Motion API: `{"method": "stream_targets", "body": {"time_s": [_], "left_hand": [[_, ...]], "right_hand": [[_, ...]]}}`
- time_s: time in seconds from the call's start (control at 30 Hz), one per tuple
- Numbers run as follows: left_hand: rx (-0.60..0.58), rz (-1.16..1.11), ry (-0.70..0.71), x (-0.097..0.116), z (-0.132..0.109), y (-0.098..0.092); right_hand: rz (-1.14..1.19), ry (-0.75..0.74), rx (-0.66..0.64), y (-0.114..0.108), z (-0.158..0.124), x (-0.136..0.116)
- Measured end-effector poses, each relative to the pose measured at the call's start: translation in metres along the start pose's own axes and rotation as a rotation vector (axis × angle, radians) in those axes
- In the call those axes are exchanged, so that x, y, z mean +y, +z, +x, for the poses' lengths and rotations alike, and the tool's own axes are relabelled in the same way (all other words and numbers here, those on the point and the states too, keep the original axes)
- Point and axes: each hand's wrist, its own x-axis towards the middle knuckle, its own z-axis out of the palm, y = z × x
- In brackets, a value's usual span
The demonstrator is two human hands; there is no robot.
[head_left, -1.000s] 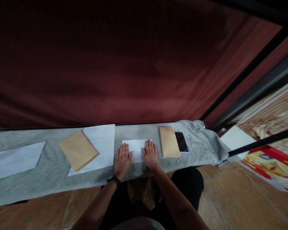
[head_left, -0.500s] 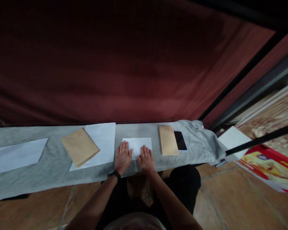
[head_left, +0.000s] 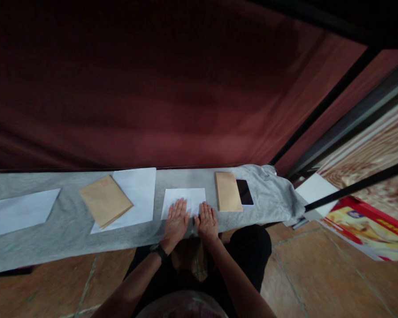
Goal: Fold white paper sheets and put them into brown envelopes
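Observation:
A small white sheet of paper [head_left: 193, 195], which looks folded, lies on the grey cloth in front of me. My left hand [head_left: 177, 222] rests flat on its near left part, fingers stretched out. Close beside it, my right hand [head_left: 207, 222] lies flat over the near right corner, fingers also extended. Neither hand grips anything. To the right is a stack of brown envelopes [head_left: 229, 192]. Further left, more brown envelopes [head_left: 105, 201] lie at a slant over larger white paper [head_left: 139, 190].
A dark-screened phone [head_left: 245, 192] lies by the right envelopes. Another white sheet [head_left: 20, 212] is at the far left. The grey cloth [head_left: 69, 243] covers a narrow table before a red curtain [head_left: 185, 110]. A red-and-yellow box [head_left: 368, 227] stands on the right.
My left hand has slid right and nearer to me across the paper, closer to my right hand. My right hand sits slightly lower on the sheet. The whole view has shifted a little.

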Motion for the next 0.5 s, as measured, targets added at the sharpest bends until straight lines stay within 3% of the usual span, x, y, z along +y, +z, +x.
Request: {"method": "stream_targets", "body": {"time_s": [0.13, 0.37, 0.5], "left_hand": [[-0.061, -0.011, 0.034, 0.014, -0.022, -0.001], [-0.032, 0.047, -0.08, -0.024, -0.039, -0.02], [-0.025, 0.067, -0.106, -0.03, -0.044, -0.024]], "right_hand": [[0.015, -0.005, 0.01, 0.0, -0.001, 0.0], [0.037, -0.007, 0.023, -0.004, -0.001, 0.0], [0.046, 0.026, 0.019, -0.009, -0.002, -0.01]]}}
